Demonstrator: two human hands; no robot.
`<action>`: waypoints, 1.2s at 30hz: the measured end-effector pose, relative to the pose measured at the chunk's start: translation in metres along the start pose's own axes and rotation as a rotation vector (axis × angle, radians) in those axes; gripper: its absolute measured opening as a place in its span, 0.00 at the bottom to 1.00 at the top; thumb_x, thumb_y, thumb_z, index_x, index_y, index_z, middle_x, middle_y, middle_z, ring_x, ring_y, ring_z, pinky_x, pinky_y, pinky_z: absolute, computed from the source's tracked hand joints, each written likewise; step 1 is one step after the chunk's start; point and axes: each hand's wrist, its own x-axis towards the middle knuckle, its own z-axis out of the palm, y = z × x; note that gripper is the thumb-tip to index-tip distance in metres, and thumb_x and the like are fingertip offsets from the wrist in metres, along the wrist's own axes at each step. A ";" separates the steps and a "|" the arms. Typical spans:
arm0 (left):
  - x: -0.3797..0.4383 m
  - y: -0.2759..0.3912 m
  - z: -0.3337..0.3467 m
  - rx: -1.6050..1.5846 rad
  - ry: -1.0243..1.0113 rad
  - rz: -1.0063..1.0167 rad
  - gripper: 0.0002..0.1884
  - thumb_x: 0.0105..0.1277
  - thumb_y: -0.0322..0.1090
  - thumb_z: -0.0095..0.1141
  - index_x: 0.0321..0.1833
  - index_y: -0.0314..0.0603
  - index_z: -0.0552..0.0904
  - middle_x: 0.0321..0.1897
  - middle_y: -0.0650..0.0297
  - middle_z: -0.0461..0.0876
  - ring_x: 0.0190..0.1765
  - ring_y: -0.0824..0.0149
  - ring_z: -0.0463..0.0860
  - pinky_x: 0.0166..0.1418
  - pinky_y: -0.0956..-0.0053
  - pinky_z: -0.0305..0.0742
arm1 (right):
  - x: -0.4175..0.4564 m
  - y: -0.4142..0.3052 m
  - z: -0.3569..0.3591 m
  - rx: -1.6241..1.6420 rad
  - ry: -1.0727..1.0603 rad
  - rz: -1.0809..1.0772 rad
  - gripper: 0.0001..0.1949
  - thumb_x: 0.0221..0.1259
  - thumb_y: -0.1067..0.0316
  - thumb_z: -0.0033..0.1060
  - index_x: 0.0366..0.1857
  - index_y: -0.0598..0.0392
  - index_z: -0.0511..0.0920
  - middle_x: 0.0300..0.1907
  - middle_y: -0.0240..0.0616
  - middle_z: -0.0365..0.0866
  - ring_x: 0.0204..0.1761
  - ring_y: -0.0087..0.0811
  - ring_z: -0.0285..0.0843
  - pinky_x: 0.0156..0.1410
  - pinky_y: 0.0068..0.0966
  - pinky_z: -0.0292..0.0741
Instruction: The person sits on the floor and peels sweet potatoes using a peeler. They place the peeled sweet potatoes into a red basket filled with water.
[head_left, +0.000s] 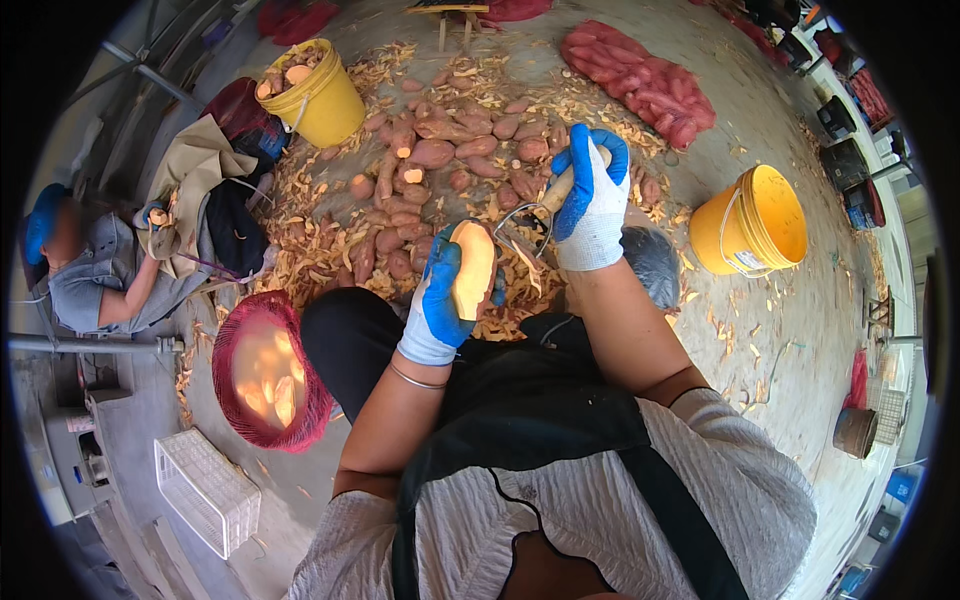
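My left hand (441, 296), in a white glove with blue coating, holds a partly peeled sweet potato (474, 270) whose pale orange flesh faces up. Up and to the right of it, my right hand (592, 191), gloved the same way, grips the wooden handle (559, 187) of a peeler. The peeler's wire-like metal frame (517, 225) points toward the sweet potato without clearly touching it, and a strip of peel (531, 262) hangs beside it. Unpeeled sweet potatoes (433, 154) lie heaped on the floor beyond my hands, among scattered peelings (300, 255).
A basin lined with red mesh (225, 375) holds peeled pieces in liquid at left, near a white plastic crate (202, 487). Yellow buckets stand upper left (326, 105) and right (720, 232). A full red mesh sack (637, 82) lies beyond. Another person (105, 277) sits at left.
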 end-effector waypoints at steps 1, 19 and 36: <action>-0.004 -0.001 0.002 0.206 0.003 0.104 0.27 0.64 0.46 0.60 0.62 0.43 0.71 0.47 0.60 0.79 0.43 0.65 0.81 0.45 0.67 0.79 | -0.002 0.000 0.000 0.043 -0.040 -0.006 0.09 0.64 0.63 0.62 0.37 0.52 0.72 0.24 0.35 0.74 0.23 0.25 0.72 0.26 0.22 0.70; -0.019 0.014 0.010 0.308 -0.085 0.275 0.41 0.60 0.38 0.64 0.73 0.41 0.55 0.48 0.55 0.80 0.45 0.59 0.83 0.49 0.66 0.81 | 0.019 -0.019 0.016 -0.058 0.148 0.076 0.07 0.64 0.66 0.59 0.34 0.55 0.71 0.23 0.37 0.75 0.22 0.27 0.70 0.18 0.26 0.68; 0.000 0.007 0.004 -0.240 0.118 -0.105 0.22 0.71 0.56 0.47 0.60 0.53 0.73 0.43 0.66 0.80 0.42 0.66 0.80 0.43 0.70 0.80 | -0.004 0.000 -0.005 0.049 -0.116 0.128 0.09 0.63 0.65 0.62 0.39 0.54 0.73 0.23 0.35 0.75 0.23 0.23 0.71 0.27 0.20 0.68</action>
